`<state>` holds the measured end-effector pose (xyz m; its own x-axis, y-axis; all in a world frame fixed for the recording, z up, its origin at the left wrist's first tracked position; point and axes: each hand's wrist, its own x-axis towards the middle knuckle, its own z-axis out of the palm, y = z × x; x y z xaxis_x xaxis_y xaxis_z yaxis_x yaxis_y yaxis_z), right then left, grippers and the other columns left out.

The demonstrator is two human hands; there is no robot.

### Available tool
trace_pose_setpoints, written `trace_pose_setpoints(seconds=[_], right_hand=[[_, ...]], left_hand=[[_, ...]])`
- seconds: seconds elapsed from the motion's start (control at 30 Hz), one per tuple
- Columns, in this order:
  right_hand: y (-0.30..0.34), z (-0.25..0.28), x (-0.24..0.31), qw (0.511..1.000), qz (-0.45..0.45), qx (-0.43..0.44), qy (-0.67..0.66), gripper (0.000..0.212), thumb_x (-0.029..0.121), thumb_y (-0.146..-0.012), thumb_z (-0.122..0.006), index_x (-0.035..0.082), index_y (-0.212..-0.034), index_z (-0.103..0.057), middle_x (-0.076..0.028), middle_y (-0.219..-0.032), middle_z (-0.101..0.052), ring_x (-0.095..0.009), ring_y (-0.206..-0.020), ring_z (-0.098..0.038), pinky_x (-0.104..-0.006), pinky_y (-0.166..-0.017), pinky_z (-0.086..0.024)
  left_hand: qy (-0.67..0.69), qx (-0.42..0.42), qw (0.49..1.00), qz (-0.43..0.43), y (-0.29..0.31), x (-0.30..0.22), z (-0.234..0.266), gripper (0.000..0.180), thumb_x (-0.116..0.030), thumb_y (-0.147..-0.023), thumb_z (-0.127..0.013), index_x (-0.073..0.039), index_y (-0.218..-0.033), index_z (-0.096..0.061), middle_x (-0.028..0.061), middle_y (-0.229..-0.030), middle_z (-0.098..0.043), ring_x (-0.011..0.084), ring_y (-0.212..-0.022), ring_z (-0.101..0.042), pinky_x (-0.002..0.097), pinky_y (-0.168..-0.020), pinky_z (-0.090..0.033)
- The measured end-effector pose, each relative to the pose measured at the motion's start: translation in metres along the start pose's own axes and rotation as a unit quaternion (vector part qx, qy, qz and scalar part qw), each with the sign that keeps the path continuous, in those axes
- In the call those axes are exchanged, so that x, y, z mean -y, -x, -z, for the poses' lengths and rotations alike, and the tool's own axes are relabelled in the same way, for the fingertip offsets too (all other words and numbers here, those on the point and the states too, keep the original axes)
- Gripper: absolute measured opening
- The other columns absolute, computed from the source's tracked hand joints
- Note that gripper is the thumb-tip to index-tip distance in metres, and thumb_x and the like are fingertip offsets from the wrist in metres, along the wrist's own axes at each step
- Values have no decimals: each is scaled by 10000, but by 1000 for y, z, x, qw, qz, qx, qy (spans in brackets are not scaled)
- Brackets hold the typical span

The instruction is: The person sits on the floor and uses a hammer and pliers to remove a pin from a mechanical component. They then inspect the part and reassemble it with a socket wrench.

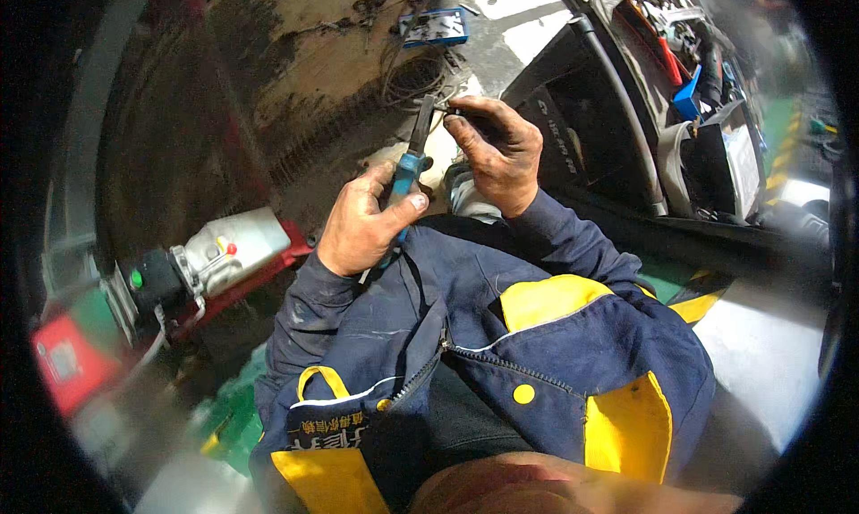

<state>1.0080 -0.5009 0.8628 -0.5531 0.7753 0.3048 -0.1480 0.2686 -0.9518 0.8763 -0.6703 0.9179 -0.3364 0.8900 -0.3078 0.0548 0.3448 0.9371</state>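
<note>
My left hand (365, 223) is wrapped round a blue-handled tool (407, 169), its thumb laid along the handle. The tool's long, narrow dark metal head points away from me; I cannot tell its exact kind. Beside the head's tip is my right hand (501, 152), thumb and forefinger pinched together on a small dark piece (452, 111). That piece is close to the tip or touching it, and the fingers cover most of it. Both hands are in front of my dark blue jacket with yellow patches.
A coiled cable (416, 77) lies on the stained floor ahead, near a blue box of small parts (436, 27). To the right stands a black cart (573, 111) with a grey rail, loaded with tools. Red and white machinery (237, 246) is at the left.
</note>
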Motion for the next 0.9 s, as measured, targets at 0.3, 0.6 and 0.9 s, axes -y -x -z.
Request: trace_pose_setpoints(seconds=[0.3, 0.6, 0.9], right_hand=[[79, -89, 21, 998, -14, 47, -46, 231, 2, -957, -750, -32, -1186, -729, -64, -1030, -761, -118, -918, -712, -253, -832, -569], [95, -142, 32, 981, -73, 107, -143, 235, 49, -971, -739, -3, -1200, -723, -53, -1049, -743, -113, -951, -685, -272, -855, -549], [84, -170, 18, 971, -110, 166, -133, 239, 50, -964, -760, -16, -1190, -723, -78, -1024, -759, -139, -928, -722, -276, -854, -581]], left_hand=[[-69, -133, 988, -41, 120, 52, 22, 410, -246, -830, -819, 33, -1062, -629, 87, -897, -660, 172, -850, -635, 352, -790, -532], [39, -274, 960, -32, 161, 73, 24, 364, -92, -839, -778, 24, -1085, -536, 91, -946, -616, 137, -833, -596, 310, -704, -527], [54, -339, 939, -8, 160, 74, 35, 310, -56, -847, -750, -1, -1051, -523, 70, -892, -645, 113, -755, -578, 306, -659, -493]])
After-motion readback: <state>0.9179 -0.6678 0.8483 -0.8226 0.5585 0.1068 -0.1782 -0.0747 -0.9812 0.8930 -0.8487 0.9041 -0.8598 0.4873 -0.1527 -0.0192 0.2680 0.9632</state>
